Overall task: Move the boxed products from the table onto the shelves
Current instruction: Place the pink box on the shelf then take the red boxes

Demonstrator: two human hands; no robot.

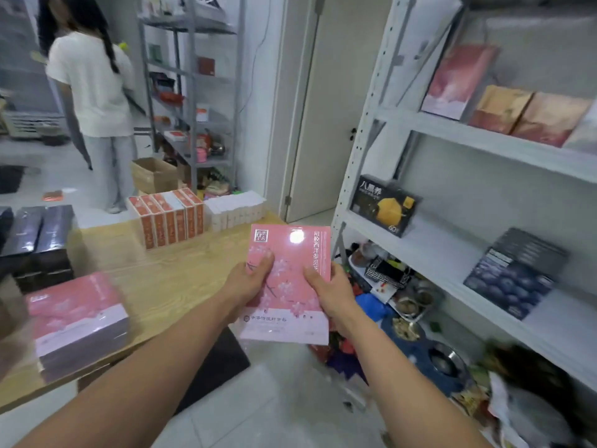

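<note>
Held box: a pink blossom-printed box [290, 253] is up in the air between the desk's [181, 270] right end and the white shelf unit [484, 140], above the floor [258, 399].
Left hand [247, 282]: grips the box's left edge, thumb on the front.
Right hand [326, 292]: grips the right edge, thumb on the front.
On the desk: a stack of matching pink boxes [77, 318] at the near edge, dark boxes [38, 240] at the left, and a row of red-and-white boxes [168, 218] beside white boxes [235, 208] at the far edge.
Middle shelf: a black box with a yellow print [382, 205] stands at the left end and a dark blue box [513, 276] further right, with bare shelf between them.
Upper shelf: a tall pink box [452, 82] and gold-red boxes [529, 114] lean side by side.
Low down: mixed clutter [403, 305] fills the space under the middle shelf.
Behind: a person in a white shirt [93, 85] stands at a grey rack [193, 92], well apart.
</note>
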